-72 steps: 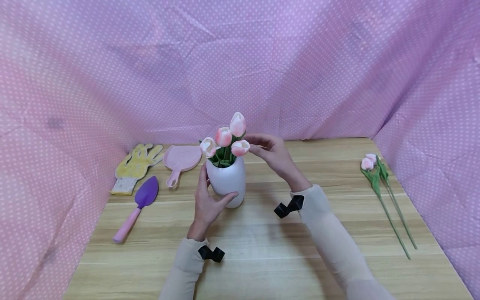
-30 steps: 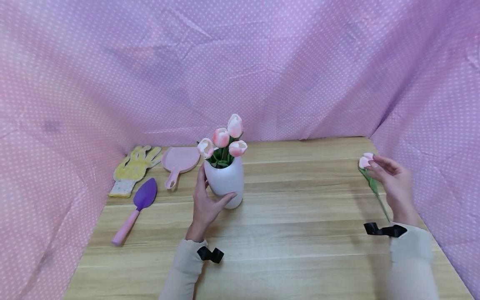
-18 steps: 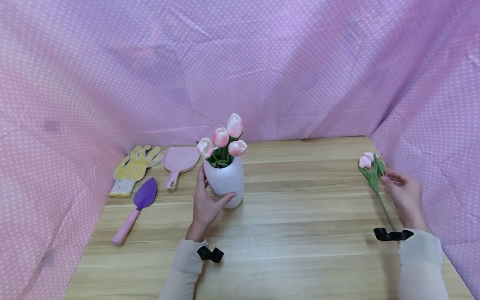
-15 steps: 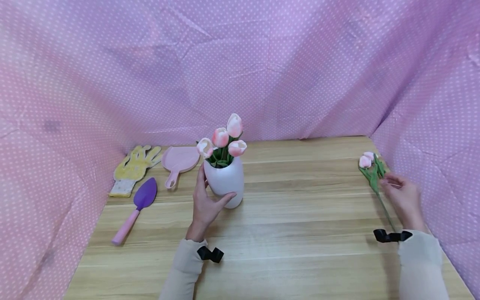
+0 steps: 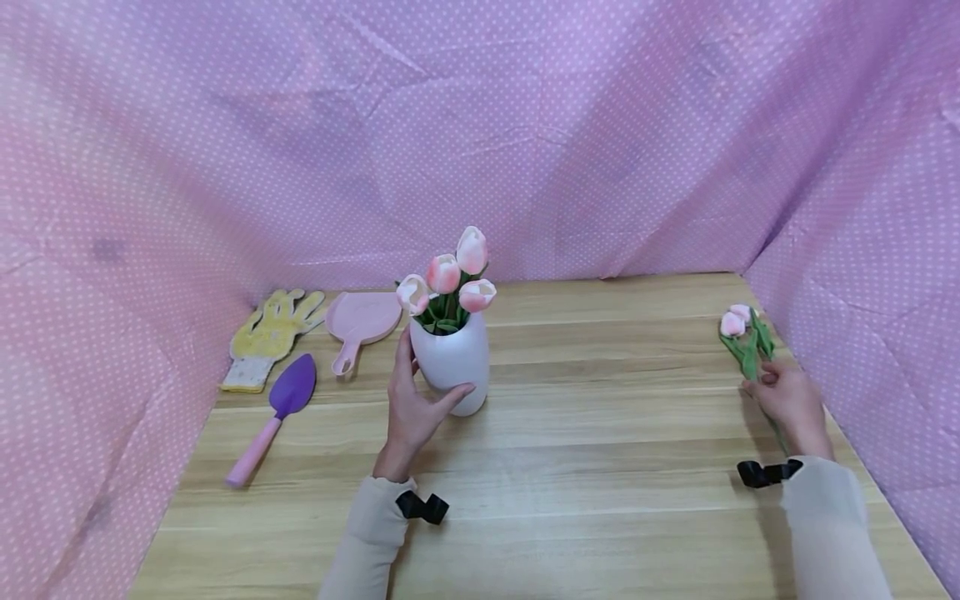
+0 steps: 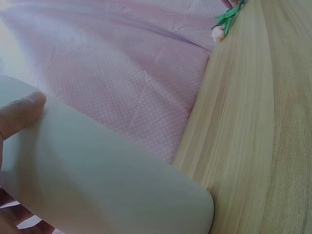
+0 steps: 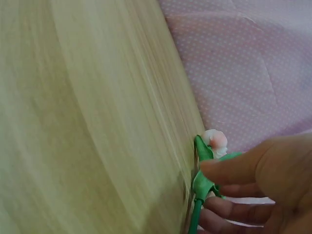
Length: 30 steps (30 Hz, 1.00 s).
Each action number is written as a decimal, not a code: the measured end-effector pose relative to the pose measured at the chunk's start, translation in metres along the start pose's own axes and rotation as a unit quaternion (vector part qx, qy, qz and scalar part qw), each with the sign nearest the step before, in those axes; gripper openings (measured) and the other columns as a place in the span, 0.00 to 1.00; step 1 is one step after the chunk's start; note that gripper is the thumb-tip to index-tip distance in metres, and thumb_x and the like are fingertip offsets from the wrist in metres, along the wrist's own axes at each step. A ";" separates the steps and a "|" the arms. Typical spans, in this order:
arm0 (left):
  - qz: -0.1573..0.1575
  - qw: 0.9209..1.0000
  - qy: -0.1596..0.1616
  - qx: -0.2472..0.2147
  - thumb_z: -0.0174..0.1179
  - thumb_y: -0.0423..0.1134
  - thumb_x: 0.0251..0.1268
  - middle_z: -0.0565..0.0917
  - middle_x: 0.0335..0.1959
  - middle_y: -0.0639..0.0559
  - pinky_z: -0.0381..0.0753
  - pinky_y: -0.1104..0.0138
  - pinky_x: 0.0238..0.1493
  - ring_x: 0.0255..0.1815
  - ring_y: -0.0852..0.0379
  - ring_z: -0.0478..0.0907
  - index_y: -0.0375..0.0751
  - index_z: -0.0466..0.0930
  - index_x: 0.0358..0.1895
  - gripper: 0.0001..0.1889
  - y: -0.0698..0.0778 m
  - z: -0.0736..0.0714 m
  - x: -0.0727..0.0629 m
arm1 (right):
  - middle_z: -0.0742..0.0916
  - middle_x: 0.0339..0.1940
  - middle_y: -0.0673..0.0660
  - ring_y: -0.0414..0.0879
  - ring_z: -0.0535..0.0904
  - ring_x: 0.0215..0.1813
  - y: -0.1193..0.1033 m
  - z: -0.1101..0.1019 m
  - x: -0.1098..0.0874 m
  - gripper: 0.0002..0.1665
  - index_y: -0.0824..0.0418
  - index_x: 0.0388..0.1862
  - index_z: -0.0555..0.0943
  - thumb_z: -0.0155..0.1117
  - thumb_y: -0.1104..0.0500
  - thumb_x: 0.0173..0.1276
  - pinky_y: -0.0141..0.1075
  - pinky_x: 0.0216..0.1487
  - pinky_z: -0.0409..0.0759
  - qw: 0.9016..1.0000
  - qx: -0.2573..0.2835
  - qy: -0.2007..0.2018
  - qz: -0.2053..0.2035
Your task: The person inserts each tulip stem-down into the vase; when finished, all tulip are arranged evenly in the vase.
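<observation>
My left hand (image 5: 416,412) holds a white vase (image 5: 457,358), thumb across its front and fingers round its left side. Several pink-and-white tulips (image 5: 443,273) stand in it. In the left wrist view the vase (image 6: 112,165) fills the lower left, its base at the table. At the right of the table lie two loose tulips (image 5: 732,323), blooms close together. My right hand (image 5: 795,404) pinches at a stem just below the leaves, thumb on one side and curled fingers on the other. In the right wrist view the thumb overlaps a green leaf (image 7: 202,185), partly hiding the contact.
A yellow-and-white glove (image 5: 266,333), a pink dustpan-shaped scoop (image 5: 363,317) and a trowel (image 5: 292,385) with purple blade and pink handle lie on the left of the wooden table (image 5: 600,467). Pink dotted cloth (image 5: 525,150) hangs behind and at both sides.
My right hand has left the tulips in the vase, reached over to the loose tulips, then slid down and left from the leaves onto a stem. My left hand stays on the vase.
</observation>
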<state>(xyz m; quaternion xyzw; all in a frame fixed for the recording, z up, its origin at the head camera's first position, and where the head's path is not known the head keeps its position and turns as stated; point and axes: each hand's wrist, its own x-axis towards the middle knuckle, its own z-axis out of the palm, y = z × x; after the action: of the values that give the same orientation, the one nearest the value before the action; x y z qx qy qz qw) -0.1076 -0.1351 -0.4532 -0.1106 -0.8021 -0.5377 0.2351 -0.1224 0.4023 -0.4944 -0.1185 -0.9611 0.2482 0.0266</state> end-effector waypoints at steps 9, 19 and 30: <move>0.009 1.000 0.001 0.002 0.82 0.32 0.40 0.67 0.75 0.39 0.76 0.39 0.64 0.70 0.40 0.71 0.40 0.51 0.79 0.61 0.000 0.001 0.001 | 0.79 0.50 0.81 0.72 0.78 0.44 -0.008 -0.010 0.006 0.26 0.74 0.55 0.76 0.59 0.56 0.64 0.53 0.31 0.75 0.992 -0.082 -0.083 0.056; 0.003 1.000 0.001 0.002 0.81 0.33 0.42 0.66 0.76 0.39 0.74 0.39 0.66 0.72 0.40 0.69 0.40 0.51 0.79 0.60 0.000 0.000 0.000 | 0.79 0.39 0.77 0.68 0.77 0.38 -0.009 -0.008 0.008 0.20 0.71 0.46 0.80 0.56 0.60 0.58 0.49 0.25 0.72 0.990 -0.094 -0.072 0.079; 0.000 1.000 0.000 -0.001 0.81 0.33 0.42 0.66 0.76 0.39 0.73 0.39 0.67 0.72 0.40 0.69 0.41 0.51 0.79 0.60 0.001 0.000 -0.001 | 0.81 0.42 0.76 0.64 0.77 0.37 -0.010 -0.009 0.007 0.22 0.72 0.47 0.80 0.57 0.59 0.57 0.47 0.25 0.71 0.992 -0.081 -0.065 0.076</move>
<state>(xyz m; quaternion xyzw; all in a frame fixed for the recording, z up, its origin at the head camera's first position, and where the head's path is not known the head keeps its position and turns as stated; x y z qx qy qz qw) -0.1068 -0.1343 -0.4527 -0.1110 -0.8017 -0.5385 0.2346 -0.1300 0.3994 -0.4819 -0.1766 -0.9659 0.1778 -0.0647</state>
